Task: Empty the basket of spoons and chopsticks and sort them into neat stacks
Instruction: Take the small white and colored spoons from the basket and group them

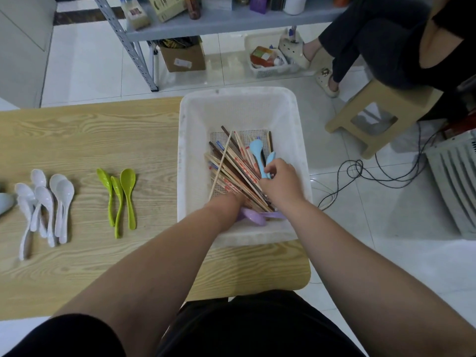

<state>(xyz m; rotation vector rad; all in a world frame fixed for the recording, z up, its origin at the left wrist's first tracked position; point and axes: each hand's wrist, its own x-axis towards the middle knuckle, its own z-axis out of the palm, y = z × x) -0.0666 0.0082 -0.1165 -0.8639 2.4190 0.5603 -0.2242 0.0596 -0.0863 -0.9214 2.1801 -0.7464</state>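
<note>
Now, basket [183, 161]: at the table's [77, 130] right edge — chopsticks [239, 171] piled inside.
Right hand [280, 182]: fingers pinching a blue spoon [270, 161] in the basket.
Left hand [226, 204]: down by the purple spoons [255, 217] at the near wall — grip hidden, can't tell.
Table: white spoons [43, 202] near left edge, green spoons [121, 197] mid-table.

Home storeroom, stocked shelf [231, 21], tiled floor [90, 60]
</note>
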